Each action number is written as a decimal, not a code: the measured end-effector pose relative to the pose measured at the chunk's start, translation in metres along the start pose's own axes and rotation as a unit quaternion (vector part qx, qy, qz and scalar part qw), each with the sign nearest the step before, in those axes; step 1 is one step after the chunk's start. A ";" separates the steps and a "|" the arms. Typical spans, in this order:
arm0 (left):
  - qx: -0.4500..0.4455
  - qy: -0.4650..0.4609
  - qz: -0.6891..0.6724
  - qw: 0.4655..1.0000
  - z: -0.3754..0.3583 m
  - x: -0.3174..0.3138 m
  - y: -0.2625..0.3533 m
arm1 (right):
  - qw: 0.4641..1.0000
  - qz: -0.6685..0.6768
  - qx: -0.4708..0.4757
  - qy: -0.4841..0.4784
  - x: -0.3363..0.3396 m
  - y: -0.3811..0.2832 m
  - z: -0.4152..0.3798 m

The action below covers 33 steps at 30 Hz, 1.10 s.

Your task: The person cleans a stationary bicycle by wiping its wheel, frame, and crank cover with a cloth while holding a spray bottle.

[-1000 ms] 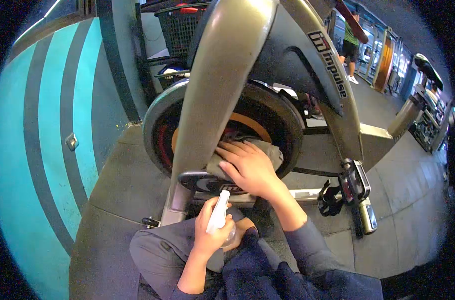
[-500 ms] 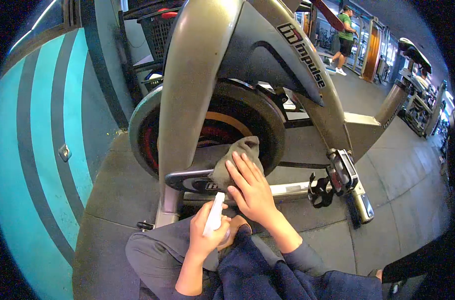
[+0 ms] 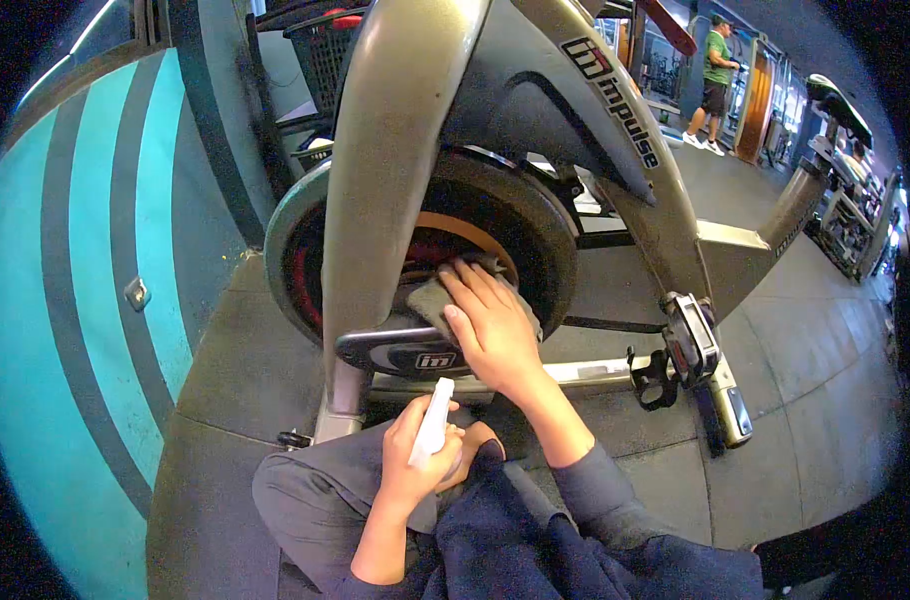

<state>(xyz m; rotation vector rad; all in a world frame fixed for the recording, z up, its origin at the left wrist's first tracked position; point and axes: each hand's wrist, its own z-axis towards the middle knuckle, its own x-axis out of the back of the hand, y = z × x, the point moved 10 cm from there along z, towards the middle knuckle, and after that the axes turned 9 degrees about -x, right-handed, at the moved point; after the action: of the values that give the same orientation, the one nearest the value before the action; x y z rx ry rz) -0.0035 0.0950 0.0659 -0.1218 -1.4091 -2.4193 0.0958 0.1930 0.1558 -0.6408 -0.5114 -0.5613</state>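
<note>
My left hand point(image 3: 410, 465) is closed around a spray bottle with a white trigger head point(image 3: 433, 428); its lower part is hidden by my fingers and lap. My right hand point(image 3: 495, 335) presses a grey cloth point(image 3: 433, 300) against the bike's lower side cover, in front of the flywheel point(image 3: 300, 240). The fingers lie long over the cloth, and part of it bunches beyond the fingertips. Just left of that hand the dark crank arm point(image 3: 385, 350) with a logo shows. All this belongs to a gold-grey exercise bike point(image 3: 385, 150).
A pedal with a strap point(image 3: 690, 340) juts out at the right. Beside the bike on the left stands a turquoise and grey striped panel point(image 3: 85, 300). Behind are a black basket point(image 3: 320, 65), another bike point(image 3: 805, 190) and a person in green point(image 3: 717, 80). Dark mats point(image 3: 615, 490) cover the floor.
My right hand has slid the cloth up and left over the cover, baring the crank logo. The left hand keeps its hold on the bottle. The view has shifted slightly.
</note>
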 end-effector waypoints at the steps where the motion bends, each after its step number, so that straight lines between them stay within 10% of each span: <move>1: 0.003 0.003 -0.009 1.000 -0.001 0.001 0.000 | 0.999 -0.024 -0.004 0.028 0.007 -0.003 -0.007; 7: -0.020 0.006 -0.019 1.000 -0.001 0.002 0.003 | 0.998 -0.021 -0.055 0.003 0.029 0.005 -0.034; 10: -0.001 0.003 -0.032 0.999 -0.003 0.004 -0.007 | 0.991 -0.053 0.123 0.023 0.047 -0.017 -0.032; 17: 0.002 0.008 -0.027 1.000 0.001 0.007 -0.007 | 0.972 -0.011 0.200 -0.121 0.003 -0.020 0.000; 25: -0.005 0.015 -0.036 0.999 0.000 0.011 -0.011 | 0.975 -0.036 0.105 -0.192 -0.047 -0.025 0.043; 30: -0.014 0.023 -0.035 0.999 -0.001 0.016 -0.004 | 0.983 -0.064 0.155 -0.072 -0.026 -0.040 0.037; 33: -0.015 0.025 -0.048 0.998 -0.002 0.015 -0.007 | 0.972 0.025 0.116 -0.202 -0.038 -0.028 0.025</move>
<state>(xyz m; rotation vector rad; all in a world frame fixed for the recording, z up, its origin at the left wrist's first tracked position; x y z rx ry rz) -0.0200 0.0927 0.0633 0.0002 -1.3861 -2.5037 0.0440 0.2038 0.1620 -0.5436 -0.9272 -0.3139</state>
